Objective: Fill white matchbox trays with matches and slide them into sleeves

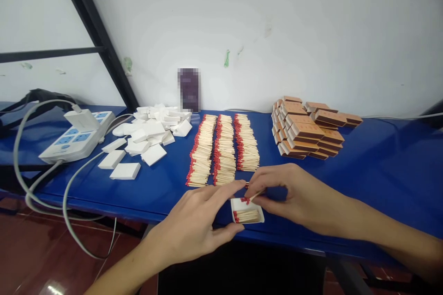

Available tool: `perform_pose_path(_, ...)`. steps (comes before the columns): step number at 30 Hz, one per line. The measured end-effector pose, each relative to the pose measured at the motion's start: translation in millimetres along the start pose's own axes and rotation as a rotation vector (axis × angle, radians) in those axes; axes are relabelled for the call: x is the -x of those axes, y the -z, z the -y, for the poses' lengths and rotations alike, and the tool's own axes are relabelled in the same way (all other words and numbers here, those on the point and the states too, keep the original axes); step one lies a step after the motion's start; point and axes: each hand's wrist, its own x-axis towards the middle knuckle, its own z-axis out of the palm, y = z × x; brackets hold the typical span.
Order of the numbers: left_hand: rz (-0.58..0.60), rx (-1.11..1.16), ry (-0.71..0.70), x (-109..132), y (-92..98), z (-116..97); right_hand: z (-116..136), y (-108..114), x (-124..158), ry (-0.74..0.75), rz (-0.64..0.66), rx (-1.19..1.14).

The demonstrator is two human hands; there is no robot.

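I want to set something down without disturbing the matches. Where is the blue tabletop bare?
The widest bare patch of tabletop lies right of the brown matchboxes, beyond the right forearm. A smaller one lies between the white trays and the leftmost match row. It is crowded around the match rows, left hand, right hand and power strip.

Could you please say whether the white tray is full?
Partly full: in the tray, matches cover the near side, while bare white interior shows beyond.
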Motion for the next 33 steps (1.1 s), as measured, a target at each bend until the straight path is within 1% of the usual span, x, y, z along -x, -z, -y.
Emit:
perform_pose_path(3, -0.024, 0.014, -0.005, 0.4, -0.7, 1.1, 5.8, -12.1, 1.5, 0.056, 0.039, 0.057)
perform_pose_path(6, -0.033, 0.014, -0.025, -0.3, -0.9, 1.8, 4.9, -22.3, 2.6, 0.093, 0.06, 0.129)
perform_pose_path(10, -0.033, 0.012, -0.026, -2.0, -0.1, 1.2, 2.5, -26.6, 4.7, 0.095, 0.065, 0.206)
perform_pose_path(16, -0.02, 0.016, -0.034, -3.5, 0.6, 0.1, 2.4, -22.5, 8.7, 0.076, 0.089, 0.211)
perform_pose_path(21, -0.002, 0.032, -0.043, -3.5, 2.8, -1.8, 0.4, -21.5, 8.5, 0.083, 0.068, 0.148)
perform_pose_path(24, 0.0, 0.032, -0.047, -3.5, 3.3, -2.0, 2.9, -20.1, 7.4, 0.084, 0.07, 0.119)
perform_pose_path(27, 0.026, 0.016, -0.063, -3.2, 3.4, -1.2, 6.2, -14.9, 8.4, 0.091, 0.07, 0.113)
perform_pose_path(30, 0.079, -0.073, -0.093, -3.2, 5.2, -1.8, 3.6, -5.0, 9.8, 0.119, -0.01, 0.152)
perform_pose_path(32, 0.129, -0.164, -0.115, -3.7, 7.2, -3.9, -3.2, 2.7, 9.5, 0.117, -0.065, 0.223)
perform_pose_path(33, 0.151, -0.207, -0.127, -3.9, 8.2, -5.2, -7.8, 6.1, 9.0, 0.099, -0.072, 0.268)
